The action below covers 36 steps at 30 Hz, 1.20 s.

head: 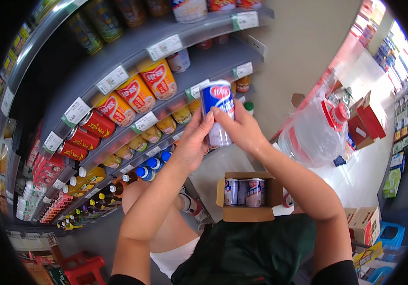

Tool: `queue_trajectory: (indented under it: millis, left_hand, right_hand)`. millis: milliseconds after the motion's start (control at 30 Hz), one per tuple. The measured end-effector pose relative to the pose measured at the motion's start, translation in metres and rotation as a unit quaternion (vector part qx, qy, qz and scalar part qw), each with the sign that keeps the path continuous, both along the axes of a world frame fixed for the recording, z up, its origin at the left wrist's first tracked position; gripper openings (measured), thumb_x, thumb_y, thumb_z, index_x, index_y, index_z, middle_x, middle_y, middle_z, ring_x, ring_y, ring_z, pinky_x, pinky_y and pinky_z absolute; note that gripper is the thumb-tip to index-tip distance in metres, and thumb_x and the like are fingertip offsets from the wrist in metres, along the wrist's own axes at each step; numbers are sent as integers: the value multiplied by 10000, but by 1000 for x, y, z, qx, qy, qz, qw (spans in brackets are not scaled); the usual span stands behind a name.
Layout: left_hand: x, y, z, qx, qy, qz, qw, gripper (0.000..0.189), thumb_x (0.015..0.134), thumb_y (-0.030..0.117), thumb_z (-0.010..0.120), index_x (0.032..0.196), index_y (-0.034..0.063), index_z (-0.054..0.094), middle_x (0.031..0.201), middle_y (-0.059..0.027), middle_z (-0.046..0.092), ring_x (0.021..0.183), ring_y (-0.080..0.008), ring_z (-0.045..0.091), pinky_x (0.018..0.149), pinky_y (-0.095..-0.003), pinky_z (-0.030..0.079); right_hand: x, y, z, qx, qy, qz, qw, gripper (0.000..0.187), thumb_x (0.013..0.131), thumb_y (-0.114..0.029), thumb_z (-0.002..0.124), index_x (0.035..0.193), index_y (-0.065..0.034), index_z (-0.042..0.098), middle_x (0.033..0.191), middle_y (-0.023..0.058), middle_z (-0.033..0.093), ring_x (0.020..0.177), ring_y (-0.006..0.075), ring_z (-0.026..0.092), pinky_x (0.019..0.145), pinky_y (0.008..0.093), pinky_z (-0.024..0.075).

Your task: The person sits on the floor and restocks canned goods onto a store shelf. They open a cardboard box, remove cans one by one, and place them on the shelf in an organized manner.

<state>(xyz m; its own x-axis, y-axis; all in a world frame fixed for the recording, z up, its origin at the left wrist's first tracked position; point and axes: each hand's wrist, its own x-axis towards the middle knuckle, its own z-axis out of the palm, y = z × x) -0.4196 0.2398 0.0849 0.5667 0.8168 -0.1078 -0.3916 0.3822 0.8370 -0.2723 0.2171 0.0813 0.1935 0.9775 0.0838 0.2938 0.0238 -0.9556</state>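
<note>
A blue and white can [218,107] with a red emblem is held upright between both hands, in front of the shelf. My left hand [194,142] grips its left side, and my right hand [241,126] grips its right side, with the thumbs on its front. Below the hands an open cardboard box [248,214] holds several similar cans [253,192]. On the shelf board [204,73] at the left stand several yellow and red cans [136,93], and behind them one blue and white can [179,60]. Red drink cans [98,124] stand further left.
Price-tag rails [112,79] edge the shelves. Bottles [99,195] fill the lower shelves. At the right stands a large clear plastic jug [296,139] with a red handle, near a red carton [375,117]. A red plastic stool [84,267] is at lower left, cartons [364,222] at lower right.
</note>
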Motion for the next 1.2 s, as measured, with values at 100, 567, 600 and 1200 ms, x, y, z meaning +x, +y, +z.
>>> queue_trajectory:
  millis: [100, 567, 600, 1200]
  left_hand:
    - [-12, 7, -23, -120, -14, 27, 992, 389, 904, 383, 604, 1160, 96, 544, 1085, -60, 624, 956, -176, 628, 828, -345, 521]
    - [-58, 28, -23, -141, -9, 62, 988, 464, 796, 273, 740, 1144, 63, 516, 949, -97, 650, 796, -196, 674, 683, -338, 560]
    - [-63, 29, -24, -142, -8, 63, 988, 468, 795, 276, 741, 1145, 61, 515, 956, -98, 649, 801, -195, 673, 685, -339, 560]
    - [-89, 38, -31, -138, -26, 100, 985, 461, 812, 391, 691, 1080, 32, 579, 921, -110, 656, 771, -252, 668, 685, -402, 571]
  right_hand:
    - [-18, -11, -10, -2, -152, 23, 988, 540, 917, -509, 466, 1084, -4, 562, 830, 217, 662, 788, 392, 647, 688, 453, 502]
    - [-54, 148, 31, 173, -160, 138, 962, 771, 635, -291, 858, 1212, 33, 463, 1149, 191, 612, 1062, 284, 606, 920, 352, 479]
    - [-58, 152, 30, 147, -115, 154, 970, 777, 628, -277, 865, 1216, 26, 456, 1143, 184, 615, 1047, 269, 614, 908, 348, 488]
    - [-68, 157, 35, -36, 20, 243, 969, 503, 697, -132, 827, 1123, -28, 579, 1031, 86, 672, 927, 144, 646, 849, 293, 520]
